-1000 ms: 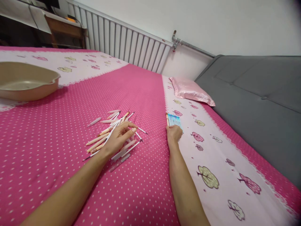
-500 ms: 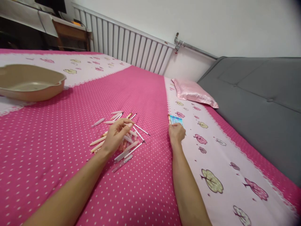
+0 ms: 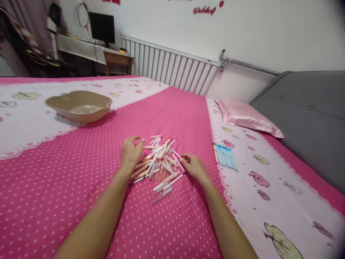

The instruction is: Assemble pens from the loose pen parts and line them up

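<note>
Left hand (image 3: 131, 153) spread, right hand (image 3: 193, 166) unclear in grip, beside crossed pens (image 3: 166, 167); tugging one could scatter others.

A white radiator (image 3: 172, 66) runs along the pale wall (image 3: 269, 36); above its right part, red lettering (image 3: 204, 10) reads "Wedding"; a grey pipe (image 3: 250, 66) leads off near its right end; farther right of it stands a grey padded headboard (image 3: 304, 99); to the radiator's left are a wooden desk (image 3: 116, 57) with a dark monitor (image 3: 101, 28) and, farther off, a purplish curtain (image 3: 35, 14); in front of the radiator spreads a bed (image 3: 185, 99) with a pink-and-white cover.
</note>
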Available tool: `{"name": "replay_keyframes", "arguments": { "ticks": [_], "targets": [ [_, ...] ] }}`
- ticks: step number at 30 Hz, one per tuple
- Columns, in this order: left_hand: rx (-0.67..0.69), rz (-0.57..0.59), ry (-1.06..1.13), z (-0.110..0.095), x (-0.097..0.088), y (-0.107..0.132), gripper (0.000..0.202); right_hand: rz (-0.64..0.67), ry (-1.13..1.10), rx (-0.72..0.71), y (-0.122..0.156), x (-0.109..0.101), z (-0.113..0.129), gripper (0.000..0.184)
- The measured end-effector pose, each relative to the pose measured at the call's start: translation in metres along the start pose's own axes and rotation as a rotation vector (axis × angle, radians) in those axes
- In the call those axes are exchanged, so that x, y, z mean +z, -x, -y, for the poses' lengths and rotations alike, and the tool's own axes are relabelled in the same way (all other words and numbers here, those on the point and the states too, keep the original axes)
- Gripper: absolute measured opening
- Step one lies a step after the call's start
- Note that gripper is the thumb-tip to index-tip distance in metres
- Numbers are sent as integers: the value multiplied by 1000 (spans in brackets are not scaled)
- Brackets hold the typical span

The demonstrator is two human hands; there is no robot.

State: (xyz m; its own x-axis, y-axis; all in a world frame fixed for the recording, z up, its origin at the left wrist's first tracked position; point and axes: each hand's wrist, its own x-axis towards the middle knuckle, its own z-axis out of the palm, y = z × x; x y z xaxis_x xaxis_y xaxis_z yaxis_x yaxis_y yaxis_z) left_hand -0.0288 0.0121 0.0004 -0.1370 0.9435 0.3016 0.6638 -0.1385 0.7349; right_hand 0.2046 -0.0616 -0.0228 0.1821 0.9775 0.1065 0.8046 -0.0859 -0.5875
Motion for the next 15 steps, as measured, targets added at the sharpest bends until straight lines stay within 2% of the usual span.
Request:
{"name": "replay_keyframes", "arguments": {
  "ticks": [3, 5, 9, 15],
  "targets": [
    [23, 73, -263, 7, 3, -3, 51, 29, 21, -110, 4, 5, 6, 34],
    [27, 140, -357, 10, 6, -3, 55, 46, 27, -140, 5, 8, 8, 35],
    [117, 296, -372, 13, 11, -2, 49, 59, 38, -179, 5, 11, 11, 35],
    [271, 407, -324, 11, 9, 2, 37, 59, 37, -191, 6, 11, 12, 36]
  ]
}}
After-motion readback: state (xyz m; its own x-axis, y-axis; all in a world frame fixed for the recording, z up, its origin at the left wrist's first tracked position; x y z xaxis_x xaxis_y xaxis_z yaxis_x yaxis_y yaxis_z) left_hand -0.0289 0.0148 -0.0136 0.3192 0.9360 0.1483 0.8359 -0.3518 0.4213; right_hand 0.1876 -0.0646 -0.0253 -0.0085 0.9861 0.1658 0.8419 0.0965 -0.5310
